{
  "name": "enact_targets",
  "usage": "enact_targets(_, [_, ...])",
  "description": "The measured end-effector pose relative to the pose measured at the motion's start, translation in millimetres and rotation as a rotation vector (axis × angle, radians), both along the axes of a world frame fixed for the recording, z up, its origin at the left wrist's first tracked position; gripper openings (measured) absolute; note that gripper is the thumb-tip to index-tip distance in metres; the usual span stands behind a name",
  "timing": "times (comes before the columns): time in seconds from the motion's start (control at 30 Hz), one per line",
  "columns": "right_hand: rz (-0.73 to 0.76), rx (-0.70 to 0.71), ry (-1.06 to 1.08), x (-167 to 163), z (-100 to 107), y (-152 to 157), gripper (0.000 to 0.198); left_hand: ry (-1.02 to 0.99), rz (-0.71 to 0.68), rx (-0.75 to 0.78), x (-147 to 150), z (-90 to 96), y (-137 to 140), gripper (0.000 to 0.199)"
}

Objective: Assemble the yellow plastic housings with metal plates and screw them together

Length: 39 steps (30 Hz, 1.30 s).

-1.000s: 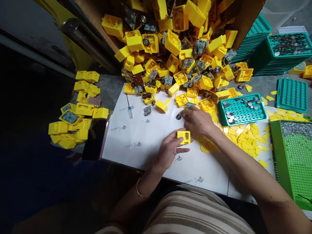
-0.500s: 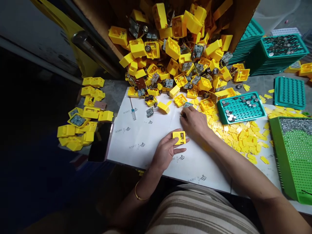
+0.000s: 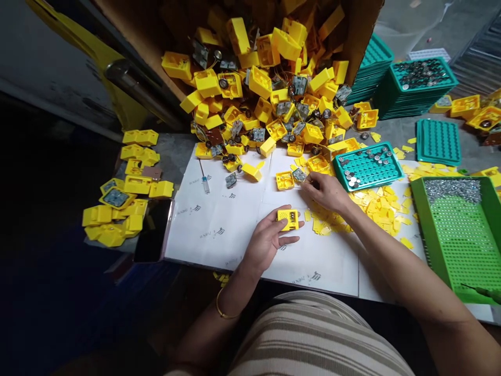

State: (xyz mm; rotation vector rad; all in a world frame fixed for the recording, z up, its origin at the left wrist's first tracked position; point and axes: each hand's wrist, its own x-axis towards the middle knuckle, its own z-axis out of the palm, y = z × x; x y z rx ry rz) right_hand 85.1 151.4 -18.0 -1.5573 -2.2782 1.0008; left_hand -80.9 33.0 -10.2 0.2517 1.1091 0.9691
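Observation:
My left hand [image 3: 266,237] grips a small yellow plastic case [image 3: 287,220], thumb on its face, which has a grille of holes and an open battery slot with metal cells inside. Further off, my right hand [image 3: 326,192] is closed, its fingertips beside a grey module [image 3: 299,174]; what they pinch is hidden. Just left of that module lies an open yellow case half [image 3: 285,180]. A loose grey module [image 3: 231,180] and another yellow case [image 3: 252,171] rest nearby on the white sheet [image 3: 203,219].
A cardboard box [image 3: 364,42] spills yellow cases and wired parts across the back. To the right are a teal tray [image 3: 368,166] of button cells, loose yellow covers [image 3: 379,209] and a green basket [image 3: 454,240]. At left sit a screwdriver [image 3: 205,184], a phone [image 3: 154,230] and stacked yellow cases [image 3: 113,215].
The view has swung right. An open yellow case half and its grey module have come away from the pile, closer to me. My right hand has shifted right; my left keeps its hold.

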Motion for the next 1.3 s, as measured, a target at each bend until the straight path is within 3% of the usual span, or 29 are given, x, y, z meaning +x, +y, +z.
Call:
enact_targets(0.17, [0.009,0.089,-0.06,11,4,-5,0.02,-0.011,-0.039,0.012,9,1.7,2,0.039])
enact_targets(0.3, [0.038,0.025,-0.21,9,12,-8,0.023,-0.002,-0.049,0.021,13,3.0,2,0.041])
enact_targets(0.83, [-0.012,0.01,-0.058,17,11,-14,0.017,0.012,-0.062,0.001,21,6.5,9,0.035])
enact_targets(1.0, [0.008,0.033,-0.063,18,8,-15,0.021,0.019,-0.073,0.017,24,5.2,9,0.034])
enact_targets(1.13, [0.034,0.075,-0.066,22,11,-16,0.04,0.028,-0.075,0.024,25,5.1,10,0.035])
enact_targets(1.2, [-0.01,0.088,0.004,28,14,-19,0.043,0.029,-0.071,0.017,25,5.8,10,0.036])
enact_targets(1.3, [-0.124,0.004,0.298,42,16,-29,0.024,0.017,-0.078,0.021,27,7.4,10,0.036])
